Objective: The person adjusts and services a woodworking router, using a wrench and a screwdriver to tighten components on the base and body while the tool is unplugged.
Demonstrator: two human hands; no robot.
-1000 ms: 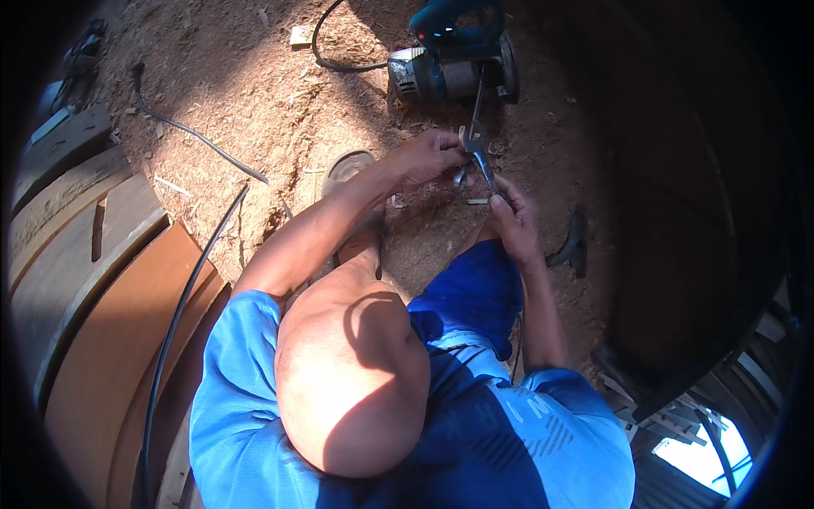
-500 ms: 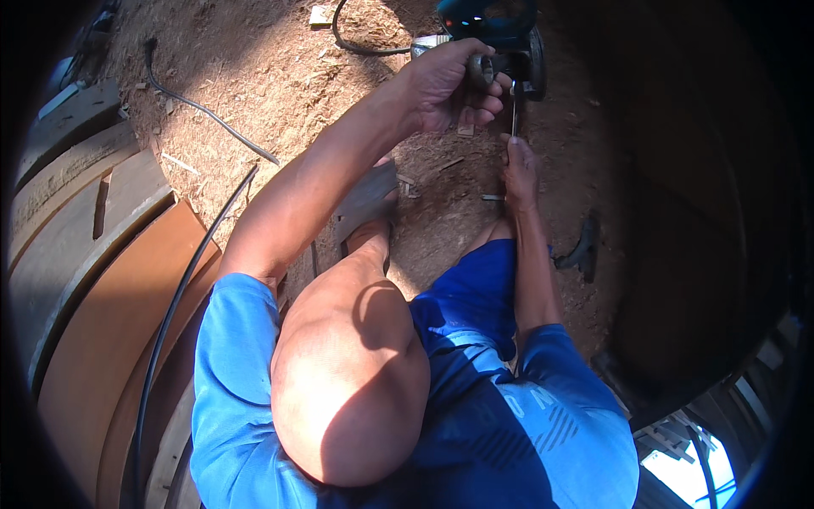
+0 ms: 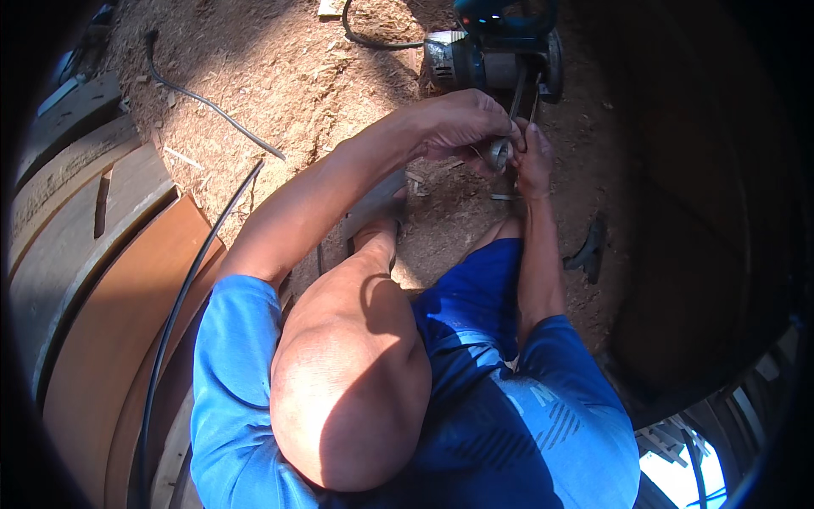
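A corded power tool with a teal handle (image 3: 509,19) and a grey cylindrical motor housing (image 3: 462,64) lies on the ground at the top of the view. My left hand (image 3: 475,125) is closed just below it, its fingers around a grey round metal piece with a hollow end (image 3: 498,153). Beside it, almost touching, my right hand (image 3: 534,161) is closed on a thin metal bar (image 3: 535,100) that reaches up to the tool. A second metal bar (image 3: 517,92) runs from the tool down to my left fingertips; whether they grip it is unclear.
Sawdust and wood chips cover the ground (image 3: 280,76). Wooden planks (image 3: 127,314) are stacked at the left, with a black cable (image 3: 182,297) across them. A dark curved object (image 3: 587,250) lies right of my right forearm. Deep shadow fills the right side.
My left hand has come down and right from the tool with the round piece, close to my right hand. The right hand has shifted slightly up and right. The tool appears lower in view.
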